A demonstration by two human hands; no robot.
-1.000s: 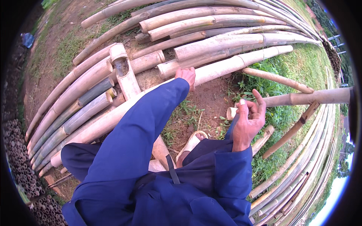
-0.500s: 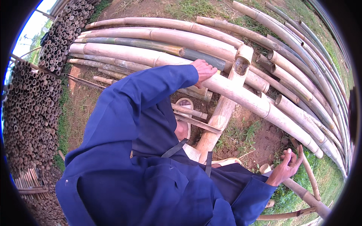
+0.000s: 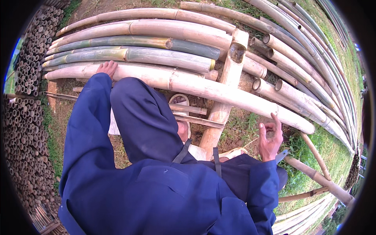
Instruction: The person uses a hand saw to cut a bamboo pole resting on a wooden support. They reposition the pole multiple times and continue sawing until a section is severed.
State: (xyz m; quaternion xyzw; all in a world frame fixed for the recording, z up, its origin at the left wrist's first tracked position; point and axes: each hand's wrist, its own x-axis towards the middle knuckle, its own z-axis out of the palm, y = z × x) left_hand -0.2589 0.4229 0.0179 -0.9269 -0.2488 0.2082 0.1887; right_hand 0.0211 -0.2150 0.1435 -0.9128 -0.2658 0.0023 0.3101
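A long pale bamboo pole (image 3: pixel 192 87) lies in front of me, crossing over a thicker bamboo support (image 3: pixel 231 72) with a notch cut in its upper end. My left hand (image 3: pixel 107 69) rests on the pole toward its left end, fingers laid over the top and holding nothing. Close below the pole's right part is my right hand (image 3: pixel 271 138). Its index finger points up at the pole's lower side, the thumb stands apart and the other fingers curl; whether the fingertip touches cannot be told. Beside the right wrist a flat blue-grey piece with a hole (image 3: pixel 281 156) shows partly.
Several bamboo poles, including a greenish one (image 3: pixel 156 55), lie beyond the pale pole. Cut bamboo stacks (image 3: pixel 25 145) rise at left. Thin split strips (image 3: pixel 196 118) lie by my sandalled foot (image 3: pixel 180 101). A bamboo frame (image 3: pixel 321 178) stands at right.
My left hand has moved left along the pale pole. The pole now lies nearer me, uncovering a greenish pole behind it. My right hand has risen from the lower right to the pole's side.
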